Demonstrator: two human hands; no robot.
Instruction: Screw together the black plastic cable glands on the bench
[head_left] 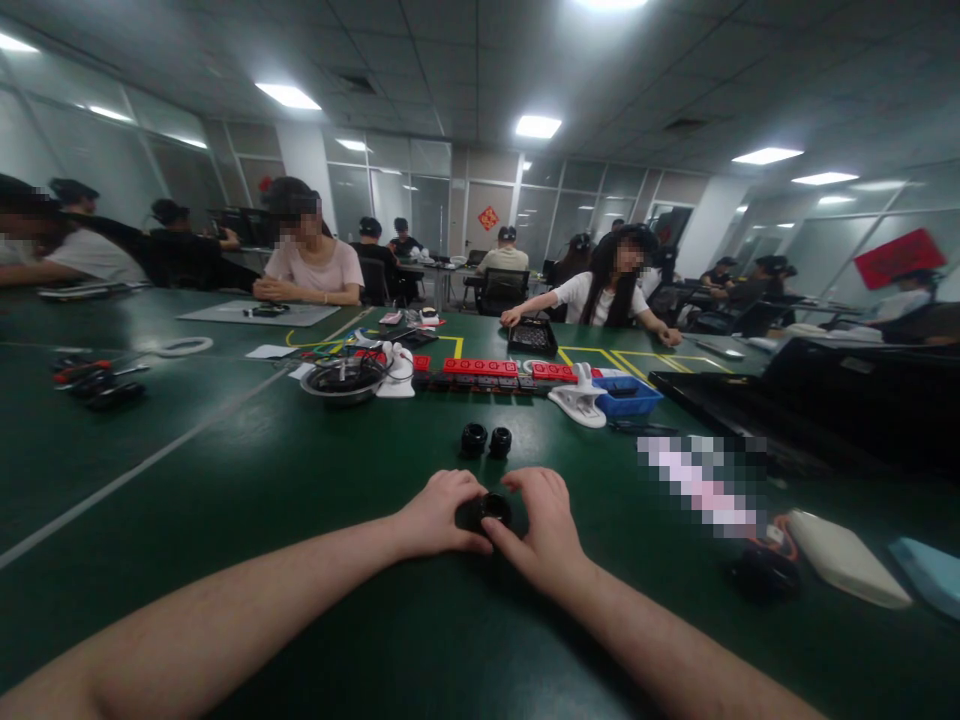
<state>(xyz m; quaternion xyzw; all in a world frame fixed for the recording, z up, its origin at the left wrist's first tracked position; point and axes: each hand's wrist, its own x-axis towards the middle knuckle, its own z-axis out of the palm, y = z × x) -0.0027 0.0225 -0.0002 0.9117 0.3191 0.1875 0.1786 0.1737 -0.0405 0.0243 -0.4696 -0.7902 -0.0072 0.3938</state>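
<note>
Low over the green table, both hands meet at a black cable gland [496,512], whose round opening faces up towards me. My left hand [442,512] is closed on its left side, fingers behind and thumb in front. With the thumb laid on the near rim and the fingers curled round the far right, my right hand [546,525] also grips it. Just beyond my hands stand two more black cable glands, a larger one [474,440] on the left and a smaller one [500,442] on the right. The gland's lower part is hidden.
A row of red blocks [480,367] crosses the table, between a metal bowl [341,382] and a blue bin [634,398]. White clamps [579,398] stand there too. On the right lie a black case [825,400] and a cream box [847,560]. Other people sit across the table.
</note>
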